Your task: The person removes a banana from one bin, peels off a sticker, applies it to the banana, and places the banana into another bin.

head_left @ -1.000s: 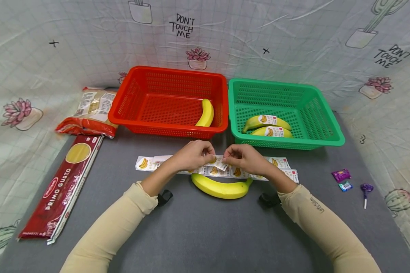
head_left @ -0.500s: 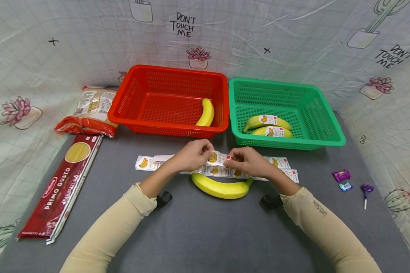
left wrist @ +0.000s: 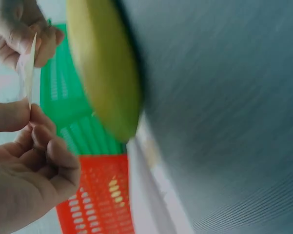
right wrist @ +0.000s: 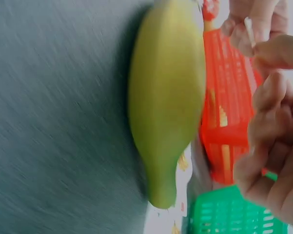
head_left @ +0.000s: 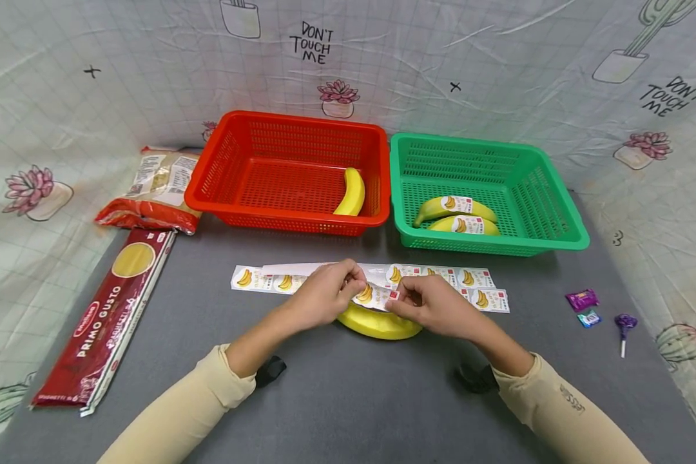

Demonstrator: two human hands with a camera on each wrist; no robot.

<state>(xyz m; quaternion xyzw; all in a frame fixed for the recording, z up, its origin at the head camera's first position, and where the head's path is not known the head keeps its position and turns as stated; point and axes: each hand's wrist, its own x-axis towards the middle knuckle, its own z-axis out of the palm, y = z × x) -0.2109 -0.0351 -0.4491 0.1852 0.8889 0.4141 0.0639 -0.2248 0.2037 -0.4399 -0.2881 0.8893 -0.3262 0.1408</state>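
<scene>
A white sticker (head_left: 375, 296) with a banana picture is stretched between both hands. My left hand (head_left: 328, 291) pinches its left end between thumb and forefinger; my right hand (head_left: 435, 306) pinches its right end the same way. Both wrist views show the sticker (left wrist: 27, 73) held edge-on, apart from the yellow banana (right wrist: 168, 92). That banana (head_left: 379, 324) lies on the grey table below the sticker, its ends partly covered by the hands in the head view. Behind the hands lie strips of banana stickers (head_left: 441, 276), with a bare stretch of backing at the left.
A red basket (head_left: 284, 218) holds one banana without a label. Beside it, a green basket (head_left: 533, 245) holds two labelled bananas. At left lie a red spaghetti pack (head_left: 107, 316) and a clear-and-orange food bag (head_left: 156, 183). Wrapped candies (head_left: 582, 299) and a lollipop (head_left: 624, 325) lie at right.
Both hands have carried the sticker off the strips, toward the person, until it is above the banana. Half a second ago it was over the strips. The baskets have stayed put.
</scene>
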